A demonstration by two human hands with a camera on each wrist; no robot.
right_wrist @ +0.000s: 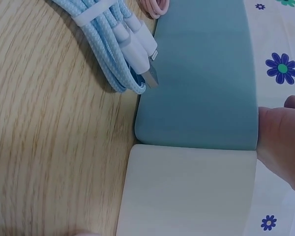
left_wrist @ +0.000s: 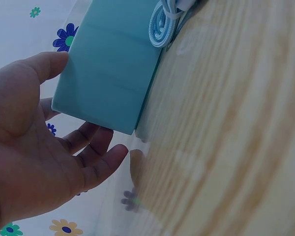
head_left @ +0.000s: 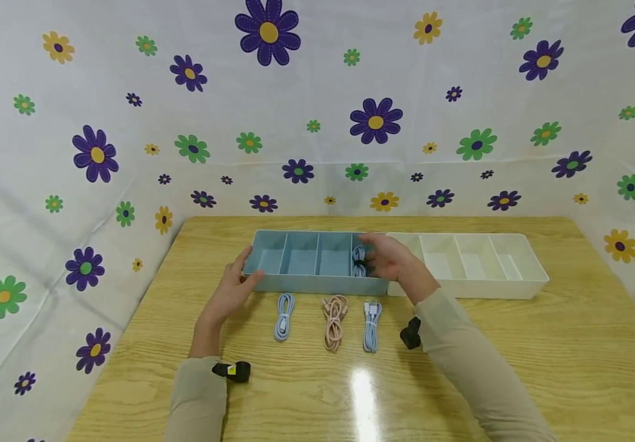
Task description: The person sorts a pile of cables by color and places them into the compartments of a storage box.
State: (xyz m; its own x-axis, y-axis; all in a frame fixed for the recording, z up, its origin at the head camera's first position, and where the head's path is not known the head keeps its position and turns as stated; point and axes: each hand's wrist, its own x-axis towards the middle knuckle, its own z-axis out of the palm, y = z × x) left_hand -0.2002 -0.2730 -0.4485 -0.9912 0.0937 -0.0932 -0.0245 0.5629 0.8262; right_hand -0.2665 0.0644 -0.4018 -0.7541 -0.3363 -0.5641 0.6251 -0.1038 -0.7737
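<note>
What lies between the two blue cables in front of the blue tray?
The bundled pink cable, with bare tabletop showing on either side of it. Seen in the head view.

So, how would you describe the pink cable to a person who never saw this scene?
On the wooden table, find the long blue tray. In the row along its near side, the pink cable lies in the middle. Its colour sets it apart: the left cable and right cable are both light blue.
</note>
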